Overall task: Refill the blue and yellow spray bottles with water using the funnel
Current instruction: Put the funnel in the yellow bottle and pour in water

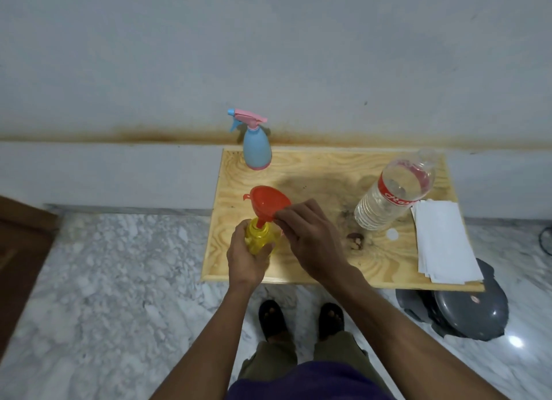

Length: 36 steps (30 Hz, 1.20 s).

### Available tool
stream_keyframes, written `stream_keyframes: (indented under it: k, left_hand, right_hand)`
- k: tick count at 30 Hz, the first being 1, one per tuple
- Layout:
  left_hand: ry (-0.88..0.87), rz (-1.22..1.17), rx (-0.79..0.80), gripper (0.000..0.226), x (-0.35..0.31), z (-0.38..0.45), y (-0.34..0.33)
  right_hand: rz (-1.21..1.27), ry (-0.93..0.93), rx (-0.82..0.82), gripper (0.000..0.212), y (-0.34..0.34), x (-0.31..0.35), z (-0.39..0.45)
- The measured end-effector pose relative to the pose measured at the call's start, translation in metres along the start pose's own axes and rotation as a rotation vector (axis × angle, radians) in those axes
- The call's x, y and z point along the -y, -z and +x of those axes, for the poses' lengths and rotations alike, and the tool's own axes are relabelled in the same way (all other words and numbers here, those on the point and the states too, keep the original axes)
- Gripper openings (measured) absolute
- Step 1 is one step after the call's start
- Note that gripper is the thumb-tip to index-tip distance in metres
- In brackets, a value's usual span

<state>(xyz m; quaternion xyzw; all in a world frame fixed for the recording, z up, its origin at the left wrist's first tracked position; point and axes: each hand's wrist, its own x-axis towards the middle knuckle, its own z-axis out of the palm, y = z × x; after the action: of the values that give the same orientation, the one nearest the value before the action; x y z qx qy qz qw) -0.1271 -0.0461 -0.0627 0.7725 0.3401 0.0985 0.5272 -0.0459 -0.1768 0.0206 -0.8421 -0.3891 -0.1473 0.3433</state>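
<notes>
The yellow spray bottle (257, 239) has no spray head and sits at the table's front left, gripped around its body by my left hand (246, 256). An orange funnel (270, 202) stands tilted with its spout in the bottle's neck. My right hand (310, 235) pinches the funnel's near rim. The blue spray bottle (257, 151), with its pink and blue trigger head on, stands upright at the back left corner of the table. A clear water bottle (394, 190) with a red label stands uncapped at the right, partly filled.
The small wooden table (313, 172) stands against a grey wall. A white cap (392, 234) lies near the water bottle, and white paper sheets (442, 238) overhang the right edge. A grey fan-like object (466, 310) lies on the marble floor under the right side.
</notes>
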Motion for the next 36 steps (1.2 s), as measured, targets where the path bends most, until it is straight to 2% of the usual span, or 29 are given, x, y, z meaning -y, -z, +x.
stream_keyframes:
  k: [4, 8, 12, 25, 28, 36]
  left_hand:
    - [0.034, -0.019, 0.025, 0.059, 0.001, 0.002, 0.001]
    - [0.036, 0.031, -0.011, 0.056, 0.001, 0.002, -0.001]
    - [0.051, 0.046, -0.020, 0.052, 0.001, 0.004, -0.001]
    - [0.112, -0.059, -0.007, 0.062, 0.011, 0.008, -0.001]
    - [0.101, -0.004, 0.001, 0.055, 0.013, 0.008, -0.002]
    - [0.022, 0.108, -0.014, 0.058, 0.008, 0.004, 0.002]
  right_hand:
    - [-0.089, 0.098, 0.077, 0.009, -0.004, 0.001, 0.000]
    - [-0.179, 0.198, 0.133, 0.018, -0.007, 0.001, -0.003]
    - [-0.185, 0.220, 0.167, 0.016, -0.011, -0.002, -0.005]
    - [-0.107, 0.121, 0.157, 0.025, -0.014, -0.002, -0.008]
    - [-0.071, 0.108, 0.159, 0.026, -0.012, -0.003, -0.009]
    - [0.055, -0.011, 0.121, 0.035, 0.001, -0.008, -0.015]
